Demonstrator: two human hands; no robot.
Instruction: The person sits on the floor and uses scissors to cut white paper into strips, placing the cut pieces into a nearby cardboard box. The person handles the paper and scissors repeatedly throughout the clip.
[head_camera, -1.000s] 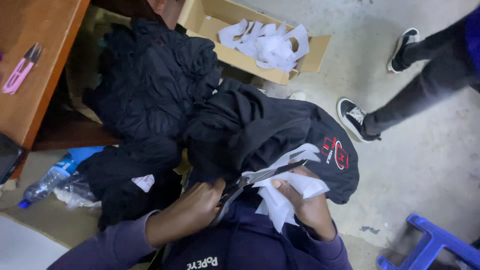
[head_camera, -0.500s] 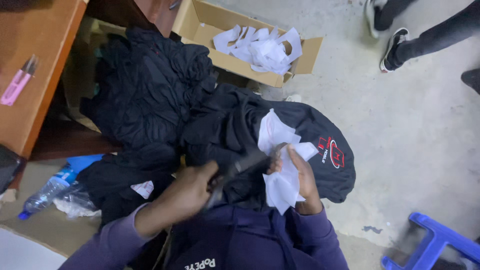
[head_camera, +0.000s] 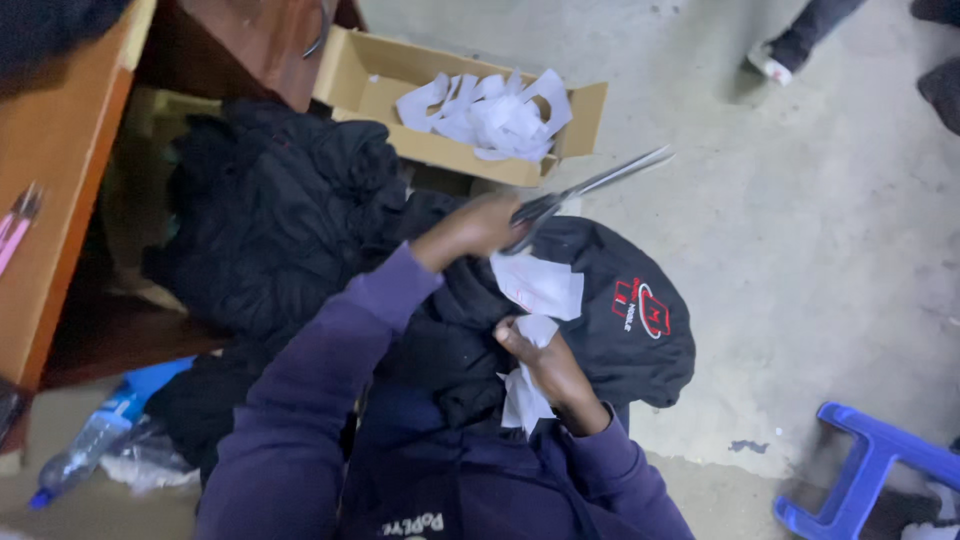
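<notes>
Scissors (head_camera: 590, 185) sit clenched in the left hand (head_camera: 480, 225), while the right hand (head_camera: 545, 365) pinches white backing paper (head_camera: 535, 290) on black garment (head_camera: 610, 330).

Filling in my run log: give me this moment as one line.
left hand: holds scissors, raised | right hand: grips white backing on black garment | cardboard box: white scraps

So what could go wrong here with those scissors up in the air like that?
1. The left hand holds the scissors raised, blades pointing out toward the walkway where another person's shoe shows; someone passing close might get poked.
2. The right hand pinches the white backing on the black garment; a hurried cut could nick fingers or fabric.
</notes>
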